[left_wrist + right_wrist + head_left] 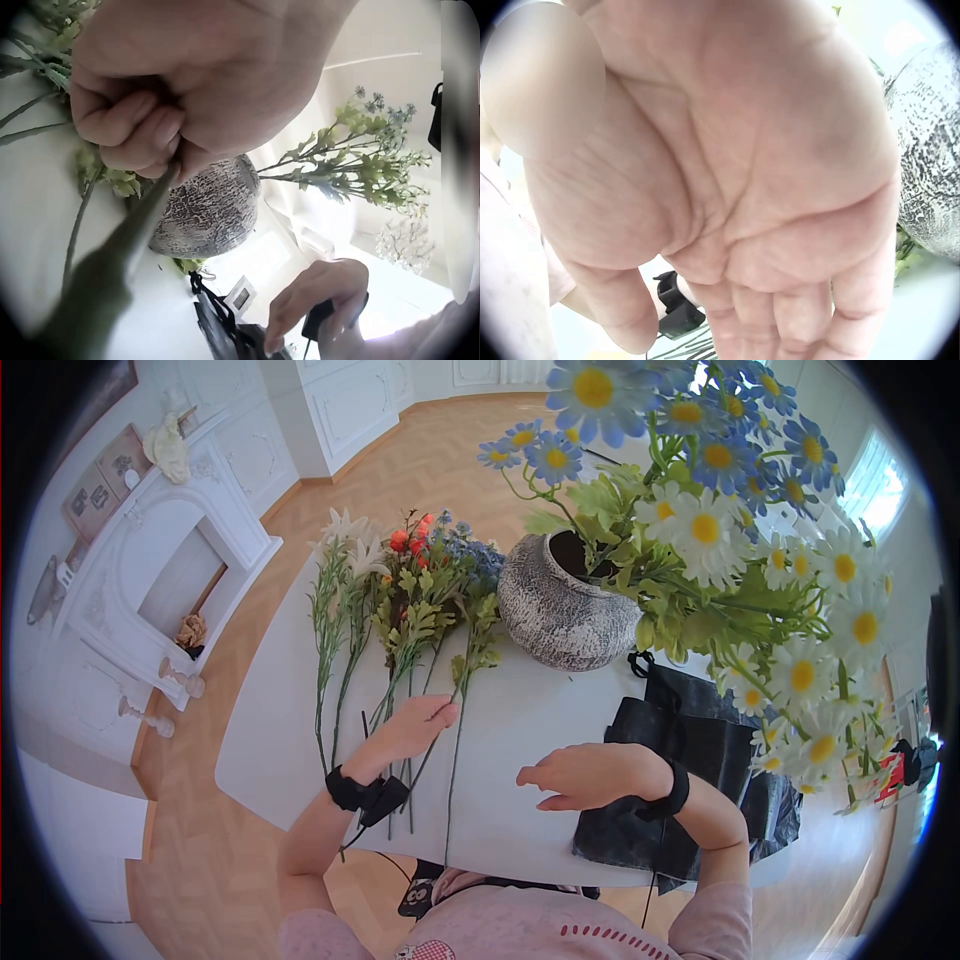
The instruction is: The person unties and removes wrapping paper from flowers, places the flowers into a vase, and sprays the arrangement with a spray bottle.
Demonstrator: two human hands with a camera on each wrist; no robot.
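Observation:
The left hand (408,728) pinches a green stem, its fingers curled round it; in the left wrist view the stem (112,262) runs from the fingertips toward the camera. Several artificial flowers lie side by side around that hand, with white lilies (355,545), red berries (405,542) and small blue blossoms (470,550). Over the table, the right hand (595,775) hangs with relaxed fingers and holds nothing; its bare palm (742,165) fills the right wrist view. Behind the hands a textured grey vase (565,610) holds blue and white daisies (704,528), leaning right.
Black sheets or bags (670,760) lie on the white table (270,740) at the right, beside the right forearm. A dark cord loop (640,663) is near the vase's base. A white fireplace (130,580) stands at the left across the wooden floor.

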